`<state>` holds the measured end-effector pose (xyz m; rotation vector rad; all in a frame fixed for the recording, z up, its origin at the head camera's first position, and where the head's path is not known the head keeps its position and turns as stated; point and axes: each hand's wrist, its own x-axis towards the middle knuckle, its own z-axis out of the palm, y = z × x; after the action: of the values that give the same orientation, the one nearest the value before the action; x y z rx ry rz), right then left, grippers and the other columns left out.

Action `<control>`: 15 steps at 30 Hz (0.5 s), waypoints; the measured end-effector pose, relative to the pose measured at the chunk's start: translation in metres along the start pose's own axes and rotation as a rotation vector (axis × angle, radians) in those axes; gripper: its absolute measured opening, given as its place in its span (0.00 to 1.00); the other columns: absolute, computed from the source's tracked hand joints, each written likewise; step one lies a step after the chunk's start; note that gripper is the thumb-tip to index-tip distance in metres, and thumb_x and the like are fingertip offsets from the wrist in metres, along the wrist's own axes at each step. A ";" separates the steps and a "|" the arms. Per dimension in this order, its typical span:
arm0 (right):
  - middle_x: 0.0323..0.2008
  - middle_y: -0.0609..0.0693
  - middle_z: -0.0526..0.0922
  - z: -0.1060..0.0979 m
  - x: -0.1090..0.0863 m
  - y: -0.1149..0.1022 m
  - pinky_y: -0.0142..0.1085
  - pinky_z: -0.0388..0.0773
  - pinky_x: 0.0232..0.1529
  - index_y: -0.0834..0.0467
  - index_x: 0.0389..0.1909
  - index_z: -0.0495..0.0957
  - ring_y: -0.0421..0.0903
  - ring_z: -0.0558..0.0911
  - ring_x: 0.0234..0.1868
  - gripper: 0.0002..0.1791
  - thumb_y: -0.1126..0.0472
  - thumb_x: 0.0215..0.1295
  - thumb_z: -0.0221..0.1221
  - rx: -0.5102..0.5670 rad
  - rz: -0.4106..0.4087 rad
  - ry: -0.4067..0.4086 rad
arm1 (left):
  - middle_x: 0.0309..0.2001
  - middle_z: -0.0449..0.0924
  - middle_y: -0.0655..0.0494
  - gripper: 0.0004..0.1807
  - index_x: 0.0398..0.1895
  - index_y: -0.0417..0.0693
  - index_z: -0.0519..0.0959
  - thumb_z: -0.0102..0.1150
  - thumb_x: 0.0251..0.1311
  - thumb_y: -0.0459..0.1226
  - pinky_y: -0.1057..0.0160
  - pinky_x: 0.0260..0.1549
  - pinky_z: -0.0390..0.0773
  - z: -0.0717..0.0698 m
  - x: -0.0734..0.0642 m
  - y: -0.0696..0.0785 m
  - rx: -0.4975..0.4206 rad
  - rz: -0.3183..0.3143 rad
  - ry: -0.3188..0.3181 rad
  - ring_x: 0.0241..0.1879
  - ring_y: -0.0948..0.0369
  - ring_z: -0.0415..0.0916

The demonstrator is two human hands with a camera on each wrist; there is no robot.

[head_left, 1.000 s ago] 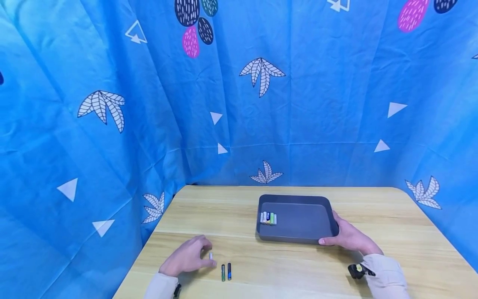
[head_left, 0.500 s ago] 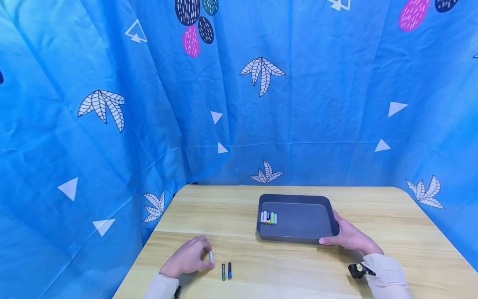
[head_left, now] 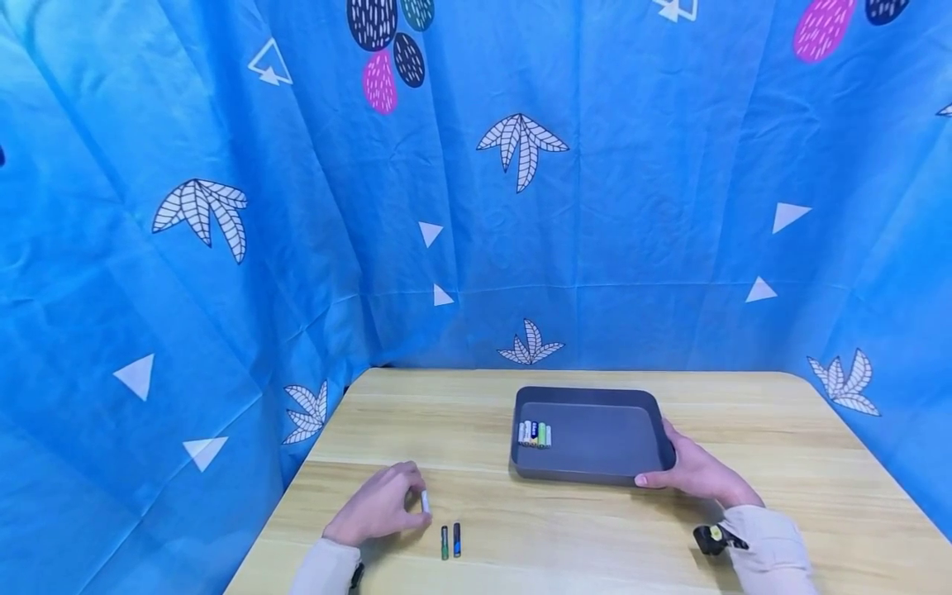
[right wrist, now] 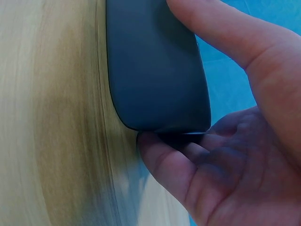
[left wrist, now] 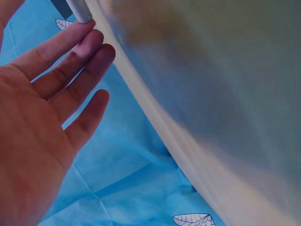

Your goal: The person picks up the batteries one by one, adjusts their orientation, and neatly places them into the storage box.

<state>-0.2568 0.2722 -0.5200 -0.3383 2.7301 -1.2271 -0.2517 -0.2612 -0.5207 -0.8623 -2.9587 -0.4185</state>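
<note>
My left hand [head_left: 383, 502] pinches a white battery [head_left: 426, 502] between thumb and fingertips at the left of the table. In the left wrist view, the battery [left wrist: 81, 10] meets the index fingertip, while the other fingers stay off it. A green-and-black battery [head_left: 445, 543] and a blue-and-black battery [head_left: 457, 540] lie side by side just right of that hand. My right hand [head_left: 699, 471] grips the near right corner of a dark grey tray [head_left: 595, 478], thumb on its front wall. Several batteries [head_left: 535, 435] stand in a row at the tray's left inner end.
The light wooden table [head_left: 580, 537] carries everything, and its left edge runs close to my left forearm. A blue patterned curtain [head_left: 640, 207] hangs behind the table and along its sides.
My left hand has closed its fingertips on the white battery and moved it slightly right and away from me. The right hand and tray have stayed in place.
</note>
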 end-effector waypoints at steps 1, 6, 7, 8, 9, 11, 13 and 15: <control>0.77 0.81 0.46 0.000 0.000 0.000 0.71 0.58 0.72 0.74 0.79 0.34 0.79 0.53 0.76 0.74 0.47 0.51 0.78 -0.002 0.005 -0.001 | 0.37 0.79 0.64 0.18 0.36 0.53 0.86 0.75 0.50 0.53 0.69 0.33 0.77 -0.001 0.002 0.000 0.002 0.010 0.014 0.33 0.69 0.72; 0.77 0.81 0.47 -0.001 -0.001 0.001 0.72 0.59 0.72 0.74 0.79 0.34 0.79 0.53 0.76 0.74 0.47 0.51 0.78 -0.002 0.001 -0.001 | 0.40 0.82 0.63 0.16 0.36 0.53 0.88 0.74 0.51 0.52 0.62 0.42 0.83 -0.008 0.017 0.006 0.030 0.045 0.067 0.38 0.65 0.79; 0.77 0.81 0.47 -0.001 -0.001 0.001 0.72 0.59 0.72 0.74 0.79 0.34 0.79 0.53 0.76 0.74 0.47 0.51 0.78 -0.003 -0.001 -0.001 | 0.41 0.82 0.62 0.16 0.36 0.53 0.88 0.74 0.52 0.52 0.61 0.44 0.84 -0.009 0.020 0.009 0.025 0.048 0.072 0.40 0.63 0.80; 0.77 0.81 0.47 -0.001 -0.001 0.000 0.72 0.59 0.72 0.74 0.79 0.34 0.79 0.53 0.76 0.74 0.47 0.51 0.78 -0.004 -0.002 -0.001 | 0.41 0.82 0.63 0.16 0.37 0.53 0.88 0.74 0.52 0.53 0.60 0.46 0.85 -0.010 0.024 0.012 0.025 0.053 0.077 0.41 0.63 0.81; 0.77 0.81 0.47 -0.001 -0.001 0.000 0.72 0.59 0.72 0.74 0.79 0.34 0.79 0.53 0.76 0.74 0.47 0.51 0.78 -0.006 0.000 0.000 | 0.42 0.83 0.62 0.16 0.37 0.53 0.88 0.74 0.53 0.53 0.59 0.47 0.85 -0.011 0.029 0.015 0.020 0.058 0.078 0.43 0.62 0.82; 0.76 0.81 0.47 -0.001 -0.001 0.000 0.72 0.58 0.72 0.74 0.79 0.34 0.79 0.53 0.76 0.74 0.47 0.51 0.78 -0.005 0.005 0.001 | 0.44 0.84 0.62 0.16 0.38 0.53 0.88 0.73 0.54 0.53 0.57 0.51 0.85 -0.014 0.038 0.021 0.015 0.073 0.085 0.46 0.60 0.83; 0.76 0.81 0.47 -0.001 -0.001 0.000 0.71 0.58 0.72 0.73 0.80 0.34 0.79 0.54 0.76 0.74 0.47 0.51 0.78 -0.005 0.009 -0.001 | 0.46 0.84 0.61 0.17 0.40 0.53 0.88 0.72 0.55 0.53 0.56 0.53 0.84 -0.016 0.046 0.027 0.002 0.085 0.083 0.48 0.58 0.83; 0.77 0.80 0.48 0.000 0.000 0.001 0.72 0.58 0.72 0.73 0.80 0.34 0.79 0.54 0.76 0.74 0.47 0.51 0.78 0.004 0.008 -0.003 | 0.46 0.84 0.60 0.18 0.41 0.52 0.88 0.72 0.55 0.53 0.56 0.54 0.84 -0.018 0.055 0.031 -0.012 0.094 0.080 0.49 0.57 0.84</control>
<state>-0.2566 0.2727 -0.5207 -0.3280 2.7239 -1.2288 -0.2823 -0.2119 -0.4898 -0.9583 -2.8328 -0.4551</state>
